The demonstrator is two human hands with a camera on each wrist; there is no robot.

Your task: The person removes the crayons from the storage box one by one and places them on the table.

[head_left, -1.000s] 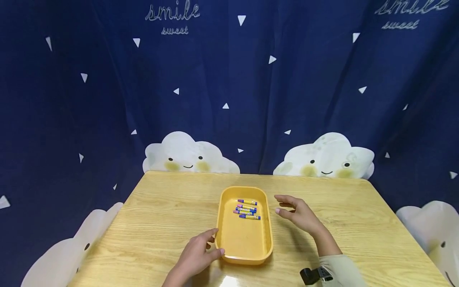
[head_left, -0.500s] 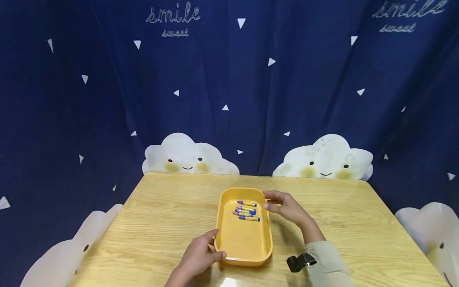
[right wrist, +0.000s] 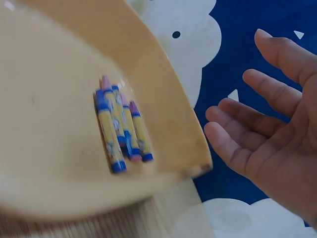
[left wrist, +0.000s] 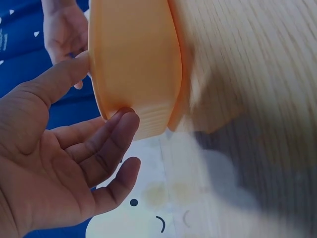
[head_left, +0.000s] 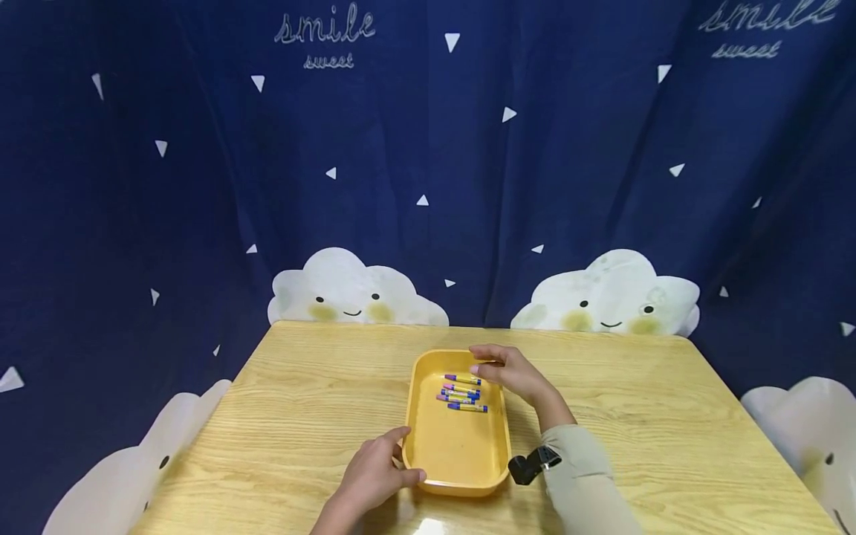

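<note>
Several crayons (head_left: pixel 461 393) lie side by side in the far half of a yellow tray (head_left: pixel 455 453). Their yellow wrappers have blue ends, and the tips are blue, purple and pink, as the right wrist view (right wrist: pixel 121 124) shows. My left hand (head_left: pixel 372 469) holds the tray's near left corner: the thumb is on the rim and the curled fingers lie against the outer wall (left wrist: pixel 133 54). Over the tray's far right corner is my right hand (head_left: pixel 515 373), fingers loosely bent and apart with nothing between them, the thumb close above the topmost crayon.
The tray stands on a light wooden table (head_left: pixel 321 386). Behind the table hangs a dark blue curtain (head_left: pixel 374 208) with white triangles and smiling clouds. A black camera (head_left: pixel 528 466) is strapped to the right wrist.
My right hand has moved left and slightly away from me, from beside the tray to over its far right corner. The left hand, the tray and the crayons stay in place.
</note>
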